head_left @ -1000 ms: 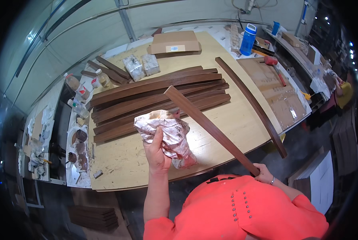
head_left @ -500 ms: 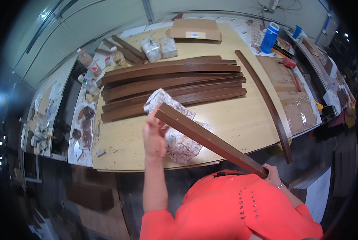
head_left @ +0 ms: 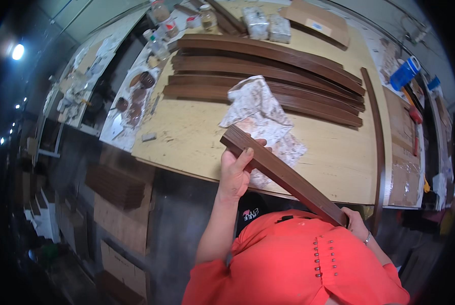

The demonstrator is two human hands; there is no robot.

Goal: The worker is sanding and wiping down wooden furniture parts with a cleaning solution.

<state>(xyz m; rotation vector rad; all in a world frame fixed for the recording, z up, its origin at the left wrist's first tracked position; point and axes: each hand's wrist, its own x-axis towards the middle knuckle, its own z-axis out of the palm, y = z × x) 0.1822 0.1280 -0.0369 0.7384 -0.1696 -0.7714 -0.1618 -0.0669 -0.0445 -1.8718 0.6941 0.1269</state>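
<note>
A brown wooden bar (head_left: 288, 178) slants across in front of me, its upper left end over the table's near edge. Close to that end my left hand (head_left: 239, 170) is closed round the bar, thumb on its upper face. My right hand (head_left: 355, 222) grips the lower end by my side; some of its fingers are hidden. Behind the bar's upper end lies a white cloth (head_left: 263, 104) with brown stains, spread partly over the nearest bars of a row of long brown wooden bars (head_left: 212, 91) on the table.
The pale wooden table (head_left: 197, 137) also holds a cardboard box (head_left: 316, 23), two wrapped blocks (head_left: 267, 26) and a small grey block (head_left: 149, 136). One long strip (head_left: 375, 137) overhangs its right edge. Bottles (head_left: 159, 46) stand at the left, a blue bottle (head_left: 405, 73) at the right.
My left hand has gone from an open, blurred pose beside the bar's end to a closed grip on it. The view has turned, shifting the table; my right hand still holds the lower end.
</note>
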